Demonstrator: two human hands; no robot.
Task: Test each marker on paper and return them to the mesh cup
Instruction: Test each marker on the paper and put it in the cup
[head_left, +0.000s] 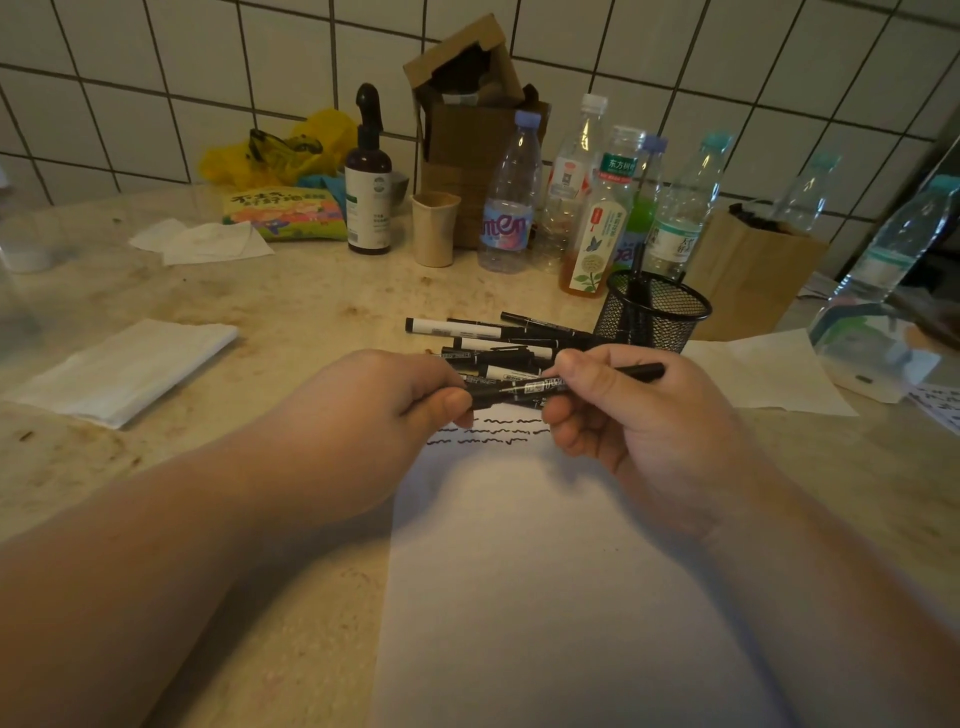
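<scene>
Both hands hold one black marker level above the top of a white paper sheet. My left hand pinches its left end, where the cap is. My right hand grips the barrel, whose far end sticks out to the right. Short wavy black test lines cross the paper just under the hands. A pile of several black markers lies beyond the hands. The black mesh cup stands to the right of the pile with a marker upright in it.
Several plastic bottles, a dark spray bottle, a beige cup and a cardboard box line the tiled back wall. Folded tissues lie at left, another paper at right, a brown box behind the cup.
</scene>
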